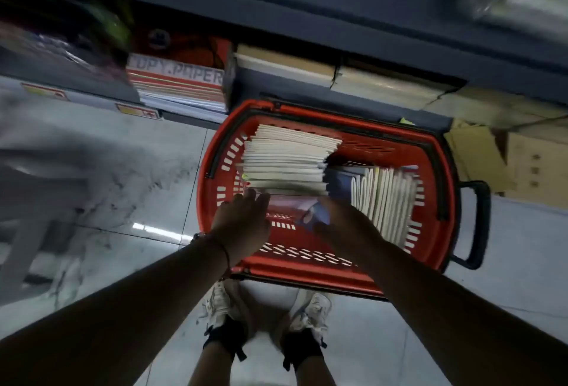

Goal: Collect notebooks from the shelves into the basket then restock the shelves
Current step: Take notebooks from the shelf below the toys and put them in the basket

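Observation:
A red plastic basket (436, 188) stands on the floor in front of the bottom shelf. Inside it a pile of notebooks (285, 161) leans at the left, page edges up, and another row of notebooks (387, 198) stands on edge at the right. Both my arms reach down into the basket. My left hand (242, 222) touches the near end of the left pile with straight fingers. My right hand (341, 225) sits beside it at a notebook with a purple-blue cover (310, 213); its fingers are hidden, and the frame is blurred.
The dark bottom shelf (307, 32) holds a copy paper ream (178, 84) and brown wrapped packs (307, 68). Cardboard boxes (522, 164) stand to the right of the basket. Its black handle (476, 225) sticks out right. My feet (264, 315) stand just behind it on grey tiles.

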`<state>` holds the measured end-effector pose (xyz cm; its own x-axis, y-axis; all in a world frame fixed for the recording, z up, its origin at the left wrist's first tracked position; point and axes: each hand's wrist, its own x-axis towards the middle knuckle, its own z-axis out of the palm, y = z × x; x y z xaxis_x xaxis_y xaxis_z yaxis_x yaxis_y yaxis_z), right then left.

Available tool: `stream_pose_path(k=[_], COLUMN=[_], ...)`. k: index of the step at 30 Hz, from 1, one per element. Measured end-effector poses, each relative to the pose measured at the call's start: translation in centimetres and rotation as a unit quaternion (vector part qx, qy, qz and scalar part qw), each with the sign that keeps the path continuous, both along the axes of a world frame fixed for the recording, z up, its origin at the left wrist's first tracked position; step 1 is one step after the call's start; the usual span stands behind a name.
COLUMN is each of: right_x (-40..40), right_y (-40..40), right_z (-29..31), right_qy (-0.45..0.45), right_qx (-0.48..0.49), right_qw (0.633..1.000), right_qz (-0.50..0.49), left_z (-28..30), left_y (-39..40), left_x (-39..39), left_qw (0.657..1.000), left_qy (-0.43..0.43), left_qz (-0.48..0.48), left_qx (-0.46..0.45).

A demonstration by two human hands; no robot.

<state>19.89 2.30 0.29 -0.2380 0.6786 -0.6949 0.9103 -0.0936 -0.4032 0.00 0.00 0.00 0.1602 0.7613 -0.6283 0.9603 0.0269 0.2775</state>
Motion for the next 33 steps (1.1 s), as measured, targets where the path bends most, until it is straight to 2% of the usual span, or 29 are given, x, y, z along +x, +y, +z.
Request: stream_pose_path(k=[4,12,17,19,21,24,27,30,33], right_x=[0.0,-0.7,-0.7,-0.6,-0.2,0.1,0.4,0.8,1.5], right_y=[0.3,-1.4,-1.7,-2.1,-2.6,-2.9,-2.1,-0.6,1.5], right_z=[-2.6,-5.3,-5.8,-6.0,-6.0,-4.4,-1.1,3.7,9.2], right_qy=[-0.011,-0.06,-0.098,-0.078,-0.039,0.048,0.116,0.165,0.251], right_qx=[0.036,0.123,0.2,0.199,0.184,0.076,-0.043,-0.081,-0.112], right_qw=[0.999,0.989,0.97,0.97,0.975,0.995,0.987,0.955,0.892], right_qz=[0.018,0.048,0.096,0.112,0.121,0.033,-0.101,-0.234,-0.358], left_z=[-2.1,-4.2,-4.8,-5.2,-5.1,-3.7,-0.7,3.4,9.4], left_y=[-0.6,-2.2,-3.7,-3.9,-3.8,-3.4,-3.0,-2.4,-0.7], left_x=[0.3,0.5,0.4,0.3,-0.2,-1.0,-1.7,-2.2,-2.8], left_qw=[0.997,0.997,0.997,0.997,0.992,0.975,0.955,0.932,0.891], left_qy=[0.031,0.002,0.039,0.02,-0.039,-0.13,-0.196,-0.245,-0.343], left_qz=[-0.006,0.044,0.012,0.033,0.109,0.179,0.221,0.259,0.289], left_qx=[0.068,0.064,0.066,0.073,0.054,0.022,0.042,0.064,0.067])
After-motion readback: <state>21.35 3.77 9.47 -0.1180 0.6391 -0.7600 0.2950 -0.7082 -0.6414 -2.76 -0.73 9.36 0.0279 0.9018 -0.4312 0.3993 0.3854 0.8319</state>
